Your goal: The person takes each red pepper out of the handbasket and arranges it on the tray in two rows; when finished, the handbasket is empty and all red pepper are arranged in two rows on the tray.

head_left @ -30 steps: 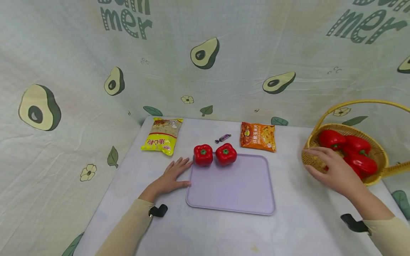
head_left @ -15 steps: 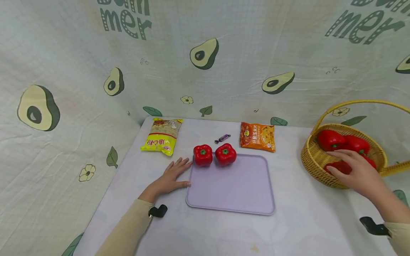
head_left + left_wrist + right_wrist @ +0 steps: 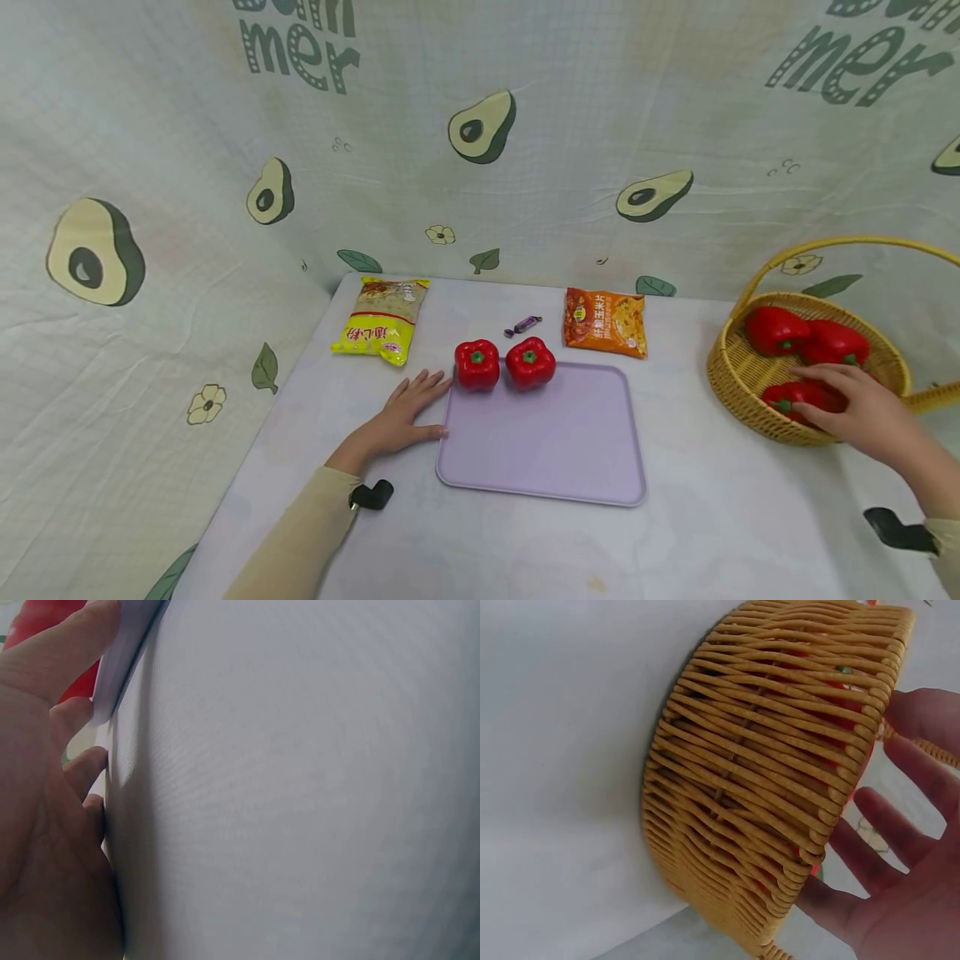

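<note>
My left hand (image 3: 397,421) lies with fingers spread on the table at the left edge of a lavender tray (image 3: 540,442). Its thumb and a fingertip touch the tray rim, close beside a red bell pepper (image 3: 477,365). A second bell pepper (image 3: 530,363) sits next to that one on the tray's far side. My right hand (image 3: 862,408) reaches over the near right rim of a yellow wicker basket (image 3: 738,392), thumb and fingers around a bell pepper (image 3: 798,396) inside. Two more bell peppers (image 3: 776,329) show farther back in the basket. The right wrist view shows the basket's woven side (image 3: 757,765).
Behind the tray lie a yellow pasta bag (image 3: 382,321), a small purple-wrapped candy (image 3: 522,326) and an orange snack packet (image 3: 604,322). The basket's tall handle (image 3: 855,242) arches over it. An avocado-print cloth (image 3: 562,167) hangs behind the white table (image 3: 525,550).
My right hand has moved from the basket's left rim rightward to a pepper at the front, which has shifted slightly with its stem now visible. The left hand stays in place.
</note>
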### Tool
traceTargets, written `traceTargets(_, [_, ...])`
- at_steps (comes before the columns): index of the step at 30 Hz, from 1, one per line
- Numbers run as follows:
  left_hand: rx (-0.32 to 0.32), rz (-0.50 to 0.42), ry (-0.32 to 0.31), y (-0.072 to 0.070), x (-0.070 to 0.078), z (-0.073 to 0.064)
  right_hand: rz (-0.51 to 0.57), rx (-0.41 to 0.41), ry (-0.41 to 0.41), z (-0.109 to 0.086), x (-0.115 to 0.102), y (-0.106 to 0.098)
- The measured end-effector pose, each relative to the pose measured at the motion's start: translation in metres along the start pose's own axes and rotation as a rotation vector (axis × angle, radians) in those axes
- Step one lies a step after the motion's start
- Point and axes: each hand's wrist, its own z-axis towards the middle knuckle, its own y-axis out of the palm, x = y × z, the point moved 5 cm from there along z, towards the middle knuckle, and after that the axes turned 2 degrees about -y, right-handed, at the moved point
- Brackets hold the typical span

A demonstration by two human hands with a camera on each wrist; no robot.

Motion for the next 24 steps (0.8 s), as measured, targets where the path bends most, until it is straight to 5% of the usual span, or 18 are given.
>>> traceTargets(24, [0.006,-0.017,0.007,0.0,0.003,-0.001,0.023,-0.084,0.024,0.02,-0.014,0.01])
